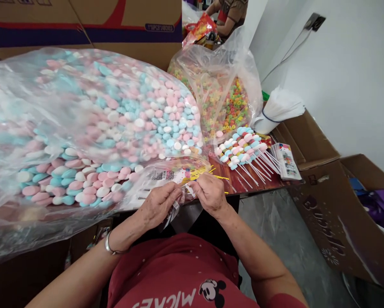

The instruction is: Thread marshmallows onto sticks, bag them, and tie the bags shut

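Over the table's front edge, my left hand (pixel 161 203) is closed on a small clear plastic bag (pixel 175 210), which hangs partly below the fingers. My right hand (pixel 212 193) pinches near the bag's upper end, close beside the left; exactly what lies between its fingertips is too small to make out. Yellow twist ties (pixel 203 171) lie just beyond the hands, next to a flat printed clear bag (pixel 161 175). To the right, marshmallow skewers (pixel 243 147) are piled with their white sticks pointing toward the front edge.
A huge clear sack of pink, blue and white marshmallows (pixel 108 177) covers the left side. Behind are a sack of ring-shaped candies (pixel 233 102) and a bundle of white sticks (pixel 281 107). Printed packets (pixel 286 161) lie at right. Cardboard boxes (pixel 320 205) stand beside the table; another person (pixel 232 15) is behind.
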Available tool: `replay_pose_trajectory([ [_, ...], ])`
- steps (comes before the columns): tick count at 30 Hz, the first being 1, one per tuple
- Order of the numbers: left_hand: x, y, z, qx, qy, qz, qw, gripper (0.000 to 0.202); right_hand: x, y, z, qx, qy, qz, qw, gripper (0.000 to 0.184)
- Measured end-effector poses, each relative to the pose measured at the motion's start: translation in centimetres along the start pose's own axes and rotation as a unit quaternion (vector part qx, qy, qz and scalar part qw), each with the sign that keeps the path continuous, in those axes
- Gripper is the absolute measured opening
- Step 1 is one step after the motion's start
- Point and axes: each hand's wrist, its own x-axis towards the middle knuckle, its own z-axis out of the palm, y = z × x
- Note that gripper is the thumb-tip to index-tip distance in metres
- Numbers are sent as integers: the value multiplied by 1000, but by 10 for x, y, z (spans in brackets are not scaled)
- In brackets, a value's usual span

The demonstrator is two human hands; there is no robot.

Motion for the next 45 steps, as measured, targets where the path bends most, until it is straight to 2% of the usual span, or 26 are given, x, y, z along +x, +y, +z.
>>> replay_pose_trajectory([
  [4,-1,-6,4,-100,-10,-31,994,23,-2,3,0,19,-2,8,1000,39],
  [7,-2,-12,6,-81,25,-4,996,24,-6,3,-1,49,-1,64,997,21],
  [10,-3,-16,8,-33,59,29,997,21,-11,0,-4,56,24,100,993,29],
  [15,-1,-16,14,21,66,37,997,23,-15,-6,-10,-68,66,25,995,13],
  [19,0,-17,16,55,67,38,995,26,-17,-10,-15,-125,60,23,990,11],
  [25,0,-17,16,90,56,55,993,26,-23,-13,-19,-95,31,67,993,12],
  [28,1,-16,16,97,48,68,992,26,-27,-11,-18,-10,6,102,995,14],
  [31,2,-16,16,88,34,85,992,24,-30,-8,-16,101,-10,171,980,5],
  [34,4,-16,15,75,18,90,993,23,-30,-4,-18,109,11,224,968,8],
  [39,5,-16,13,64,7,80,995,22,-28,-2,-22,84,-9,126,988,6],
  [45,5,-18,11,50,24,93,994,21,-28,-4,-21,52,41,154,986,18],
])
